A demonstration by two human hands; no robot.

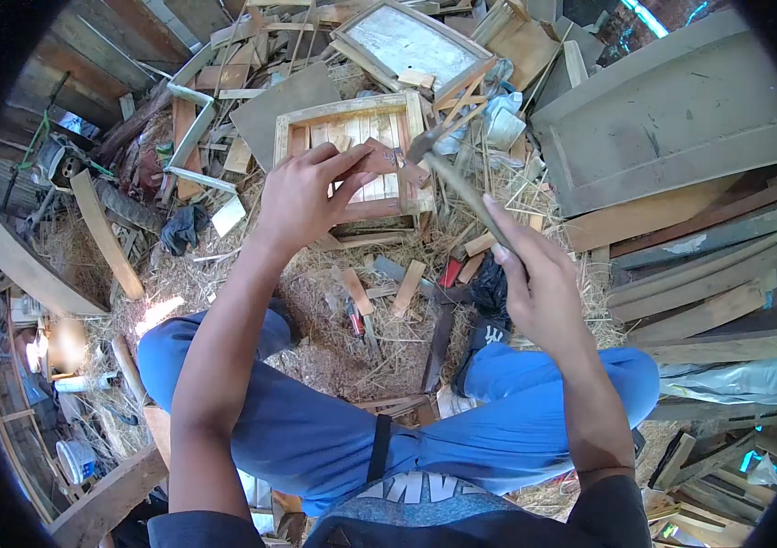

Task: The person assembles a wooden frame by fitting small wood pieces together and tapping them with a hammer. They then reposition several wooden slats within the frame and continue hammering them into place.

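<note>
My right hand (530,274) is closed round the handle of a hammer (461,187), whose head is close to the right end of a small reddish wood piece. My left hand (306,192) pinches that wood piece (379,157) between thumb and fingers. Small metal bits show near its right end, too small to name. Beneath lies a pale wooden frame (280,137) with slats inside, and the wood piece is over its right part. Whether the hammer head touches the wood, I cannot tell.
Loose wood blocks (409,288) and a red-handled tool (354,320) lie on the straw between my legs. A glass-paned frame (407,41) rests beyond the slatted one. Large boards (671,119) lean at the right, curved planks (107,233) at the left.
</note>
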